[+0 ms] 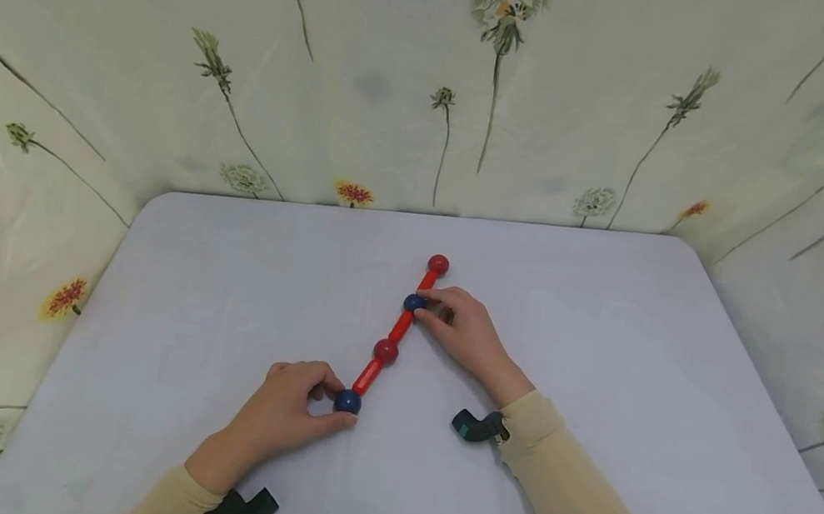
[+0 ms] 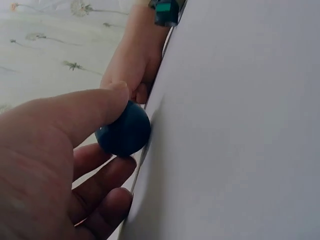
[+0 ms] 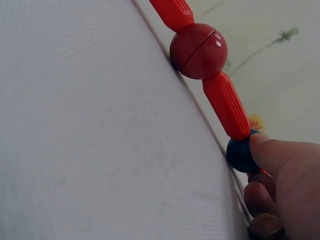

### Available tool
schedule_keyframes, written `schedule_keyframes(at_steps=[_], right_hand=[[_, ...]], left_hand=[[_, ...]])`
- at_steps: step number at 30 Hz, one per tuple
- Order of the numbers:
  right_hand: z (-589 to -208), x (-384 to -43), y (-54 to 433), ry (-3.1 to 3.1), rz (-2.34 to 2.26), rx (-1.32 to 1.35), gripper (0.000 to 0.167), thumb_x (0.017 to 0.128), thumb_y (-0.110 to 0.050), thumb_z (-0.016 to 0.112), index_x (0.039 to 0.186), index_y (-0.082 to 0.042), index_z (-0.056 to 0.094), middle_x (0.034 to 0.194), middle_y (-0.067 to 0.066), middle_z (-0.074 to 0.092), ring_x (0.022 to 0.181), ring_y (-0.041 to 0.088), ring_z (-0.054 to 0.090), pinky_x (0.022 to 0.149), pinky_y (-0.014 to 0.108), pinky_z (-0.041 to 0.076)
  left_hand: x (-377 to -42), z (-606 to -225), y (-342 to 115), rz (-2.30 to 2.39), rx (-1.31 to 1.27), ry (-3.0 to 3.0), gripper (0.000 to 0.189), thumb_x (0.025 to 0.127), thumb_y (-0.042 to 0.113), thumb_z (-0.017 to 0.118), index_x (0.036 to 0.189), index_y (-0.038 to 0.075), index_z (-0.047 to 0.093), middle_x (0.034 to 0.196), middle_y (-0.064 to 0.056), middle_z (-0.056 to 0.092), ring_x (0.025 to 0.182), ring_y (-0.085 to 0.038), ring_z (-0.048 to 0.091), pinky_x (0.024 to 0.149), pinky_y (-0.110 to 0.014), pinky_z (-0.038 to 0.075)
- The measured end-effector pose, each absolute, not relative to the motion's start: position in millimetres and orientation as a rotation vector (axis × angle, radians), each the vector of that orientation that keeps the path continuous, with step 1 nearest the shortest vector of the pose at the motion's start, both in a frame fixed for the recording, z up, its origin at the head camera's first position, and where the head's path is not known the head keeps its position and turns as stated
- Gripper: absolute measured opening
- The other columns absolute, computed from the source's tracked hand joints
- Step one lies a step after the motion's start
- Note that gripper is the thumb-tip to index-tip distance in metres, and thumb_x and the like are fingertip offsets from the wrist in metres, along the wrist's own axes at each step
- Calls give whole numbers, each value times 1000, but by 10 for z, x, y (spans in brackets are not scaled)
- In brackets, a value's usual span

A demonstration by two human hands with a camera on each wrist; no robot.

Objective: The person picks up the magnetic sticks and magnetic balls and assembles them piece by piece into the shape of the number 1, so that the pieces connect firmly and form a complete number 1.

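A chain of balls and red rods lies slantwise on the white table. My left hand (image 1: 290,408) pinches the blue ball (image 1: 347,402) at its near end between thumb and fingers; the left wrist view shows that ball (image 2: 125,131) close up. From it a red rod (image 1: 367,376) leads to a red ball (image 1: 386,351), then another red rod (image 1: 400,326) runs to a second blue ball (image 1: 414,302). My right hand (image 1: 467,334) pinches this second blue ball (image 3: 242,155). Beyond it, a short red rod (image 1: 428,280) ends in a red ball (image 1: 438,265).
The table (image 1: 228,288) has a white top with rounded far corners. Behind and beside it hangs a cloth (image 1: 370,85) printed with dandelions. A dark wrist mount (image 1: 479,426) sits at the right cuff, and another dark mount (image 1: 245,510) at the left.
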State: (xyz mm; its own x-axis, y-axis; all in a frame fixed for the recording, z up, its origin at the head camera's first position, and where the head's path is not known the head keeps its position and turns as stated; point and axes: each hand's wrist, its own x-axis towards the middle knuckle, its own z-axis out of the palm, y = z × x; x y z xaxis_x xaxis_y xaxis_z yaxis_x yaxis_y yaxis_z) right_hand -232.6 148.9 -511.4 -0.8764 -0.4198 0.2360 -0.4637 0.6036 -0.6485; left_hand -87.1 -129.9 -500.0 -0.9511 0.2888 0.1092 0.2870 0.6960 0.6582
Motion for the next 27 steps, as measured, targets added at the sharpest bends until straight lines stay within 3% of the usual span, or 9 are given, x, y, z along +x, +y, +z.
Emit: schedule_keyframes(at_steps=[14,27], right_hand=[[-5048,-2434,1458,-2847,1152,808,38,92,-32,72,129,-22,66,112,-7,65,84,9,59,76,29,51],[-5067,-2507,1341,-2851,1239,783,36,93,-34,70,128,-24,67,114,-9,66,84,8,61,77,29,52]], left_hand=[[-803,-4973,-1015,986,573,2980,32,77,54,80,91,28,65,81,22,65,71,-1,51,73,-33,40],[-833,-4983,-758,905,648,3062,40,78,63,74,83,26,60,66,19,51,60,0,45,67,-31,40]])
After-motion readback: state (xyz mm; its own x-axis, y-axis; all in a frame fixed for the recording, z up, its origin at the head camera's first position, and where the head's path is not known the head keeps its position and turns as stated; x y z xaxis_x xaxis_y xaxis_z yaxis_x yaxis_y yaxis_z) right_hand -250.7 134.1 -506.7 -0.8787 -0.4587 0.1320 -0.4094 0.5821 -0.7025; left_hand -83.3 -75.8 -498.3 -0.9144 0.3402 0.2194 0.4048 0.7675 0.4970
